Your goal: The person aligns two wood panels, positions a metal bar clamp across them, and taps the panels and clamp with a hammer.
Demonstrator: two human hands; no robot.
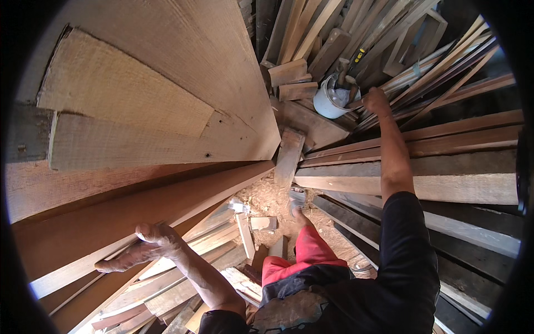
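Observation:
My right hand [376,101] reaches out to a white plastic bucket [328,103]. Its fingers are closed on a short brown wooden piece [356,105] at the bucket's rim; the far end of that piece is hard to make out. Thick wooden handles [343,69] and a clear plastic bag [340,97] stick up inside the bucket. My left hand [152,246] is over the edge of a long reddish-brown wooden beam [167,200], thumb and fingers spread, with nothing held. Whether its palm presses on the edge cannot be told.
A wide plank [200,54] with thinner board pieces on it fills the upper left. Stacked beams [459,183] run along the right. Long thin strips [442,71] lean beyond the bucket. Offcuts [246,236] and sawdust cover the floor [267,192] around my sandalled foot [297,196].

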